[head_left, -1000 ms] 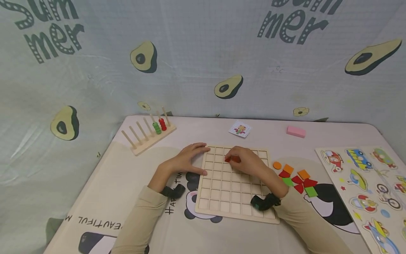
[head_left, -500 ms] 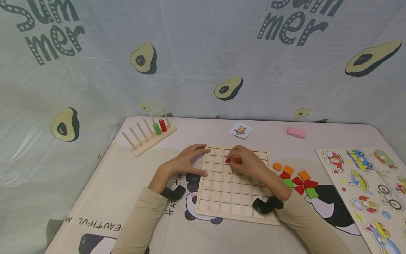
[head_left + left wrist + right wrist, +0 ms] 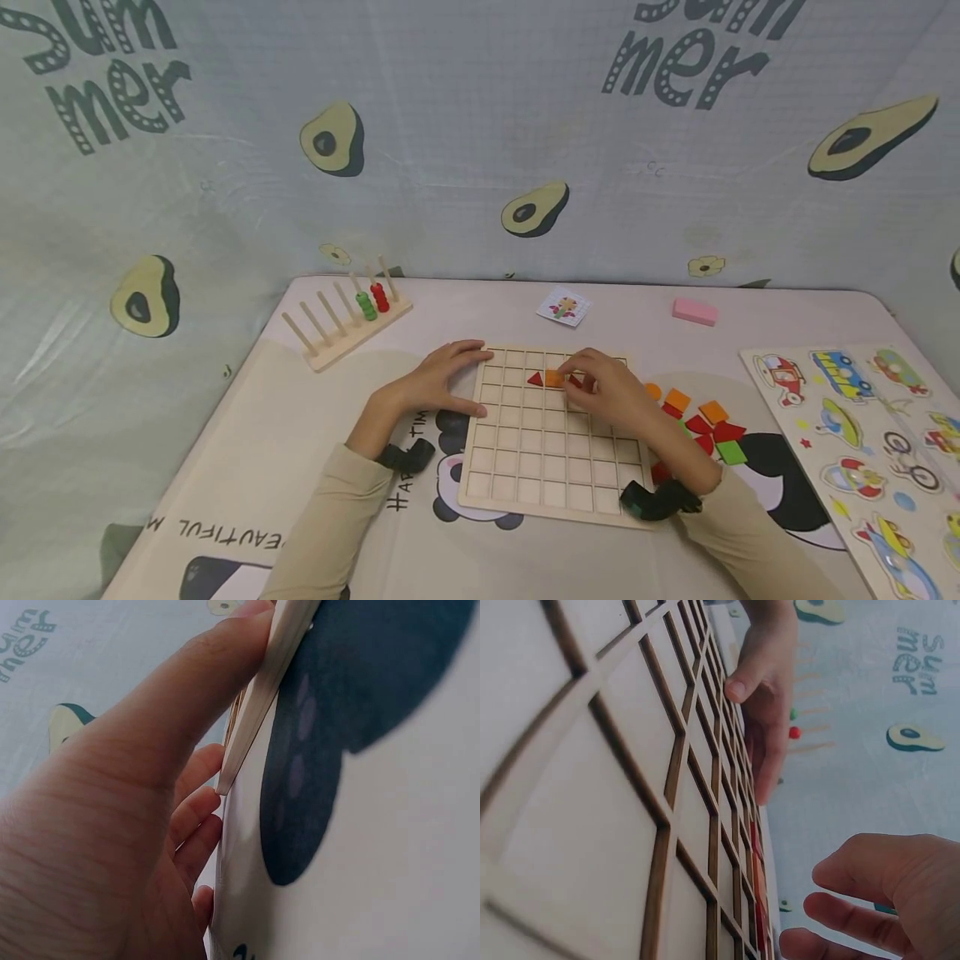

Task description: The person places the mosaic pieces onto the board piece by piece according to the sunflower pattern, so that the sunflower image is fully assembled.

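A wooden grid board (image 3: 529, 442) lies in the middle of the table. In its second row from the far edge sit a red triangle (image 3: 535, 379), an orange square (image 3: 553, 378) and another red piece (image 3: 575, 381), side by side. My right hand (image 3: 611, 392) hovers at that last red piece; in the right wrist view its fingers (image 3: 855, 870) are parted with nothing between them, and the pieces lie in the board. My left hand (image 3: 438, 375) is spread along the board's left edge, thumb (image 3: 217, 667) against its side and fingertips at the far corner.
Right of the board lie loose orange, red and green pieces (image 3: 731, 452). A picture puzzle board (image 3: 817, 433) fills the right side. Toward the back are a patterned card (image 3: 564, 307), a pink block (image 3: 694, 312) and a peg rack (image 3: 360, 333) with green and red beads.
My right hand has shifted right, uncovering the red triangle, the orange square and part of the other red piece. The left hand has stayed at the board's edge.
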The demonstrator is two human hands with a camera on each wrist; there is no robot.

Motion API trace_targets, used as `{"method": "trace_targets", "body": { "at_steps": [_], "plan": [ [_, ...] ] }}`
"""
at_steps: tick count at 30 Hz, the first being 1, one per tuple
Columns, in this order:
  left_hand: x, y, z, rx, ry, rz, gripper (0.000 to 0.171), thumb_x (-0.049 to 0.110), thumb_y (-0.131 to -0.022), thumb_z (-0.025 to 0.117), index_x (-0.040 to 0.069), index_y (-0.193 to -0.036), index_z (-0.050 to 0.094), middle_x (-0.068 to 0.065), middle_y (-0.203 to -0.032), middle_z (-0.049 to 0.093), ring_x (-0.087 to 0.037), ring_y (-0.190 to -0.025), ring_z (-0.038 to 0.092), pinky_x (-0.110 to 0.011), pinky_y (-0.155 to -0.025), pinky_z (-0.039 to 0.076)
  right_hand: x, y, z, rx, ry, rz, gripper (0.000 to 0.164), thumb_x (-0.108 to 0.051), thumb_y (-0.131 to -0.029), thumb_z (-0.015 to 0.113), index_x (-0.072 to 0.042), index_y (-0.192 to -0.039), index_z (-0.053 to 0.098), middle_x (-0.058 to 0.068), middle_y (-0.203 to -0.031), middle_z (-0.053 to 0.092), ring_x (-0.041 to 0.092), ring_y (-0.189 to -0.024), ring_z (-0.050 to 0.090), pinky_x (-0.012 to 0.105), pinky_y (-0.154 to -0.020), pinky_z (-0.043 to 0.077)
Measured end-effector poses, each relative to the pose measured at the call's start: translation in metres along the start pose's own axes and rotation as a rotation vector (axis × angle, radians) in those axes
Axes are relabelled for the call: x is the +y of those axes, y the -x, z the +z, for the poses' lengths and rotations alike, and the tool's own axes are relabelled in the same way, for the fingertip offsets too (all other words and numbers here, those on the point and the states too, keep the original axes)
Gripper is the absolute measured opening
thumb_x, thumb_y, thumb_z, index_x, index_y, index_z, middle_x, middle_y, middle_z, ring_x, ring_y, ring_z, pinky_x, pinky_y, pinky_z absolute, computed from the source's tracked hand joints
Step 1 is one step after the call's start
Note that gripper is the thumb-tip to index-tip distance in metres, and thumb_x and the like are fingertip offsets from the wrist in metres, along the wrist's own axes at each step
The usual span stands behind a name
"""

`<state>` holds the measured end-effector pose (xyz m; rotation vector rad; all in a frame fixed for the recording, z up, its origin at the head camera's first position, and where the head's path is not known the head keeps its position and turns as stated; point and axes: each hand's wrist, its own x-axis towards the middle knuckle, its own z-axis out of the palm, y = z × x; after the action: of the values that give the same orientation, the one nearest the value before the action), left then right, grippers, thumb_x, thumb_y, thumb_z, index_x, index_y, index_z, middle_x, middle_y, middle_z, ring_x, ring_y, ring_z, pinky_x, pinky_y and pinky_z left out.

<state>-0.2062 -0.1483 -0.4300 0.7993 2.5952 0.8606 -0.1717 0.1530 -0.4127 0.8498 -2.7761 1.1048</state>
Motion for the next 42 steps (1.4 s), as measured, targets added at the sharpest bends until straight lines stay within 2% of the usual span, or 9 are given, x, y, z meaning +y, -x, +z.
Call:
{"method": "trace_targets", "body": {
  "at_steps": [18, 25, 30, 36, 42],
  "plan": [
    [0.002, -0.002, 0.001, -0.001, -0.006, 0.011, 0.085, 0.039, -0.075, 0.083, 0.014, -0.146, 0.044, -0.01, -0.158, 0.028, -0.034, -0.147, 0.019, -0.056, -0.117, 0.016, 0.022, 0.036, -0.033, 0.0, 0.042, 0.104, 0.012, -0.001, -0.089, 0.067, -0.004, -0.1, 0.07, 0.01, -0.104, 0.065, 0.011, -0.07, 0.051, 0.022, -0.056, 0.044],
    [0.0, -0.004, 0.001, 0.003, -0.015, 0.004, 0.085, 0.039, -0.075, 0.083, 0.015, -0.147, 0.044, -0.01, -0.158, 0.028, -0.034, -0.147, 0.019, -0.056, -0.117, 0.016, 0.03, 0.042, -0.045, -0.026, 0.055, 0.146, 0.01, -0.002, -0.087, 0.07, -0.003, -0.097, 0.069, 0.01, -0.099, 0.064, 0.015, -0.073, 0.052, 0.024, -0.063, 0.048],
    [0.0, -0.005, 0.002, -0.008, -0.006, 0.013, 0.085, 0.039, -0.075, 0.083, 0.015, -0.147, 0.044, -0.009, -0.158, 0.027, -0.034, -0.147, 0.018, -0.056, -0.117, 0.015, 0.038, 0.048, -0.053, -0.055, 0.084, 0.192, 0.008, -0.002, -0.085, 0.071, -0.003, -0.092, 0.068, 0.01, -0.095, 0.062, 0.014, -0.069, 0.05, 0.024, -0.058, 0.046],
    [0.0, -0.004, 0.003, -0.013, -0.005, 0.0, 0.085, 0.04, -0.075, 0.082, 0.015, -0.147, 0.044, -0.009, -0.159, 0.026, -0.034, -0.147, 0.018, -0.056, -0.117, 0.015, 0.043, 0.051, -0.059, -0.078, 0.079, 0.263, 0.007, -0.001, -0.083, 0.071, -0.001, -0.089, 0.067, 0.01, -0.09, 0.058, 0.015, -0.07, 0.055, 0.026, -0.057, 0.047],
    [-0.003, -0.002, 0.003, 0.001, -0.003, -0.009, 0.085, 0.039, -0.075, 0.083, 0.015, -0.147, 0.044, -0.01, -0.159, 0.026, -0.034, -0.147, 0.017, -0.057, -0.117, 0.015, 0.047, 0.05, -0.06, -0.079, 0.074, 0.285, 0.011, -0.002, -0.081, 0.074, -0.001, -0.088, 0.066, 0.009, -0.089, 0.058, 0.017, -0.072, 0.057, 0.028, -0.058, 0.048]
  ]
}}
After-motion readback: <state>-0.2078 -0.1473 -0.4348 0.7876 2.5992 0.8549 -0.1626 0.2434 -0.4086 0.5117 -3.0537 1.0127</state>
